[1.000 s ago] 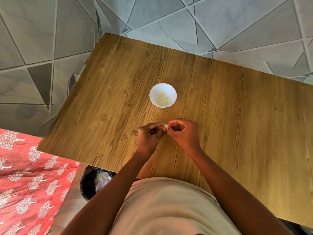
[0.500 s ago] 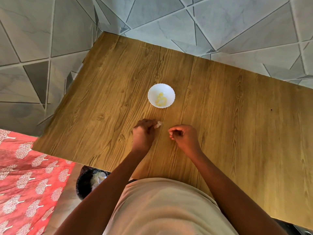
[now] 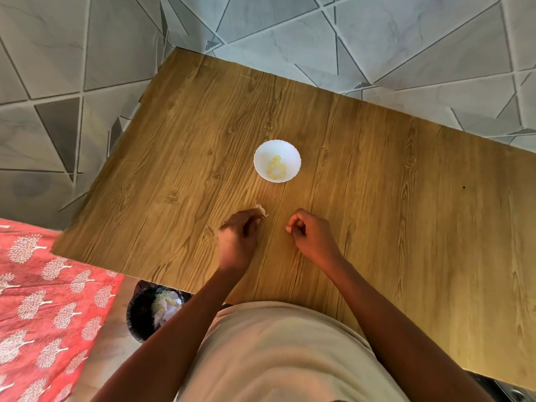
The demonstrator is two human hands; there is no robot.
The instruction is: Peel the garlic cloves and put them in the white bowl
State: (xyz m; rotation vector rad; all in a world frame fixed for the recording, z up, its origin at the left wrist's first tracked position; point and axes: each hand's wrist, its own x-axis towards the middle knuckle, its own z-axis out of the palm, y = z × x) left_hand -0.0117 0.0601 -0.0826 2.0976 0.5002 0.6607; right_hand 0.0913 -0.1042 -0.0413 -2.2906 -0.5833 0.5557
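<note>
1. One white bowl (image 3: pixel 277 161) — beyond the fingertips of both hands.
2. Peeled garlic cloves (image 3: pixel 275 169) in it: several, too small and clumped to count.
3. One unpeeled garlic clove (image 3: pixel 261 210), pinched at the left hand's (image 3: pixel 236 242) fingertips.
4. Two hands; the right hand (image 3: pixel 311 236) has its fingers curled — whether they hold anything cannot be told.
5. One dark bin (image 3: pixel 153 311).

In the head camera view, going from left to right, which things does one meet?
Red patterned cloth → black bin → left hand holding a garlic clove → white bowl → right hand, fingers curled, with nothing visible in it.
</note>
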